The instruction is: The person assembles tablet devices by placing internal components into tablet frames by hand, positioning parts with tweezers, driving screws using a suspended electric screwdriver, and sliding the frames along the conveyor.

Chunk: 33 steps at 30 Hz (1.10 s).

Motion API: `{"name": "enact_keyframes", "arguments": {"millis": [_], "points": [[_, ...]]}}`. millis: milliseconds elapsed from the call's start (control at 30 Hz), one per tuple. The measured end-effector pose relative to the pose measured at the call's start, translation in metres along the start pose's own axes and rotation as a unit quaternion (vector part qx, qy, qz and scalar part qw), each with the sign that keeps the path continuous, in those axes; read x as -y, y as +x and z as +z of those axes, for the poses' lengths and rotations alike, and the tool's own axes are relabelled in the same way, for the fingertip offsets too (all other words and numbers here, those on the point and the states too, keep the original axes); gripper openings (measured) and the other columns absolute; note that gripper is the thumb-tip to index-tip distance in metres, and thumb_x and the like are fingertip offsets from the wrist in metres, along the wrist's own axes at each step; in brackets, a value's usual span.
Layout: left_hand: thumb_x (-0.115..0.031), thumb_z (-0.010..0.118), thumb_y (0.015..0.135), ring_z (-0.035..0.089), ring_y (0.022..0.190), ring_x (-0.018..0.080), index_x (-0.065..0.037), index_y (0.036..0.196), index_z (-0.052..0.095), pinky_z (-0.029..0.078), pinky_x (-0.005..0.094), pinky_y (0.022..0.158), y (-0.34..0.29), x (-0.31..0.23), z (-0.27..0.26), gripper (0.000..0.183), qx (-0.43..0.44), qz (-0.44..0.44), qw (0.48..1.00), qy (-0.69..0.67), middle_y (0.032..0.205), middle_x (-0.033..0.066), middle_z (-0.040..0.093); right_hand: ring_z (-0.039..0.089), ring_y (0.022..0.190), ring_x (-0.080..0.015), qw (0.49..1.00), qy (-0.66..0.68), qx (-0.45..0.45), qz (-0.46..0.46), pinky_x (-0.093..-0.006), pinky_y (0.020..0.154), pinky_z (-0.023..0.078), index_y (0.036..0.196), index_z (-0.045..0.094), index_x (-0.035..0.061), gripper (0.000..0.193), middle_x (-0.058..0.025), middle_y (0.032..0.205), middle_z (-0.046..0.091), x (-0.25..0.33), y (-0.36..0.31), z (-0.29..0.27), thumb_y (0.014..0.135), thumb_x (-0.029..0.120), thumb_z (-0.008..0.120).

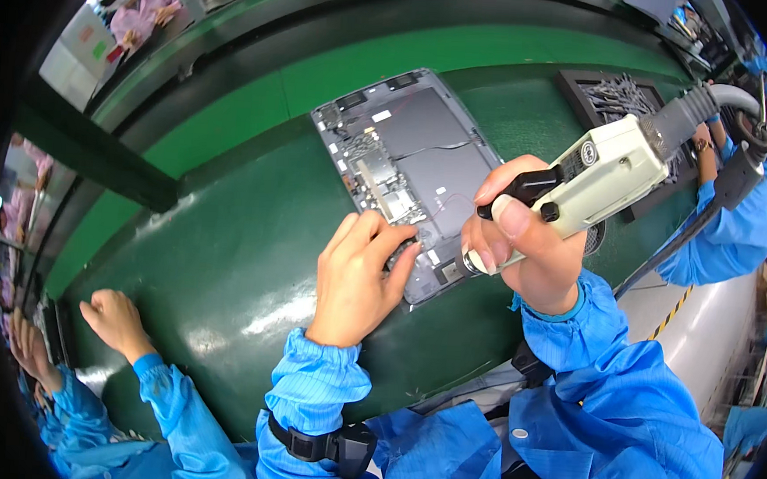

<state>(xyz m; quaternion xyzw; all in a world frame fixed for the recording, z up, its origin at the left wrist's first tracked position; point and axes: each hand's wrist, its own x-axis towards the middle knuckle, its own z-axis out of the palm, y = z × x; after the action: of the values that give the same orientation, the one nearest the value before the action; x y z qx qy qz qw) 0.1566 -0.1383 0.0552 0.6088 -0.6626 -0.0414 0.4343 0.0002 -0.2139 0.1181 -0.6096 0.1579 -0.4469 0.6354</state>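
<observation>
An opened laptop chassis (430, 124), grey with its circuit board (385, 182) and thin cables exposed, lies at a slant on the green bench. My right hand (541, 240) is wrapped round a cream electric screwdriver (605, 178), with its black lever beneath my fingers. The tool's tip end points down and left toward the chassis's near edge; the bit itself cannot be made out. My left hand (355, 277) rests at the near left part of the chassis, thumb and fingers drawn together over a small dark part. Whatever lies between those fingertips is hidden.
A dark tray (576, 100) of small grey parts stands at the far right. The screwdriver's thick cable (739, 99) runs off right. A co-worker's hand (115, 320) is on the bench at left; another person's blue sleeve (736, 226) is at right. A dark post (99, 147) rises at far left.
</observation>
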Motion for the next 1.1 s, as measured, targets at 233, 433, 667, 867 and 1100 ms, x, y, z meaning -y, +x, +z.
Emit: {"name": "enact_keyframes", "arguments": {"millis": [233,433,667,867,1100], "points": [[-0.004,0.071,0.071,0.052,0.069,0.0252,-0.003,0.088,0.066,0.044,0.0350,0.061,0.000,0.001,0.001,0.018,0.016,-0.005,1.000,0.004,0.073,0.0074,0.053,0.045,0.043,-0.0121,1.000,0.011,-0.010,0.014,-0.0321,0.052,0.046,0.093,0.051,-0.0034,0.020,-0.0033,0.052,0.043,-0.016,-0.007,0.006,0.084,0.015,0.054],[-0.007,0.071,0.072,0.053,0.076,0.0256,-0.004,0.086,0.065,0.046,0.0370,0.062,-0.003,0.004,0.001,0.016,0.009,0.006,1.000,0.009,0.079,0.0072,0.051,0.048,0.047,-0.0114,0.999,0.044,-0.006,0.016,-0.0278,0.049,0.045,0.091,0.054,-0.0017,0.014,-0.0053,0.059,0.050,-0.019,-0.006,0.007,0.082,0.008,0.058],[-0.007,0.070,0.071,0.054,0.076,0.0256,-0.005,0.087,0.066,0.047,0.0372,0.063,-0.003,0.005,-0.001,0.016,0.015,0.007,1.000,0.009,0.079,0.0068,0.052,0.048,0.046,-0.0136,0.993,-0.085,0.078,-0.013,-0.0305,0.052,0.046,0.082,0.047,0.0019,0.018,-0.0070,0.057,0.049,-0.022,-0.006,0.016,0.078,0.008,0.064],[-0.007,0.070,0.072,0.054,0.076,0.0259,-0.006,0.087,0.066,0.047,0.0371,0.064,0.000,0.003,0.001,0.016,0.022,0.002,1.000,0.010,0.079,0.0064,0.052,0.046,0.045,-0.0128,0.999,-0.011,0.030,0.007,-0.0317,0.054,0.047,0.089,0.052,-0.0019,0.016,-0.0053,0.056,0.047,-0.023,-0.010,0.011,0.083,0.011,0.059],[-0.009,0.071,0.073,0.053,0.071,0.0249,-0.004,0.087,0.067,0.045,0.0346,0.063,-0.004,0.003,0.000,0.015,-0.002,-0.003,1.000,0.010,0.074,0.0072,0.054,0.054,0.050,-0.0145,0.967,0.051,-0.229,-0.101,-0.0307,0.052,0.049,0.085,0.062,-0.0014,0.015,-0.0054,0.056,0.052,-0.003,0.024,-0.053,0.083,0.013,0.066]]}}
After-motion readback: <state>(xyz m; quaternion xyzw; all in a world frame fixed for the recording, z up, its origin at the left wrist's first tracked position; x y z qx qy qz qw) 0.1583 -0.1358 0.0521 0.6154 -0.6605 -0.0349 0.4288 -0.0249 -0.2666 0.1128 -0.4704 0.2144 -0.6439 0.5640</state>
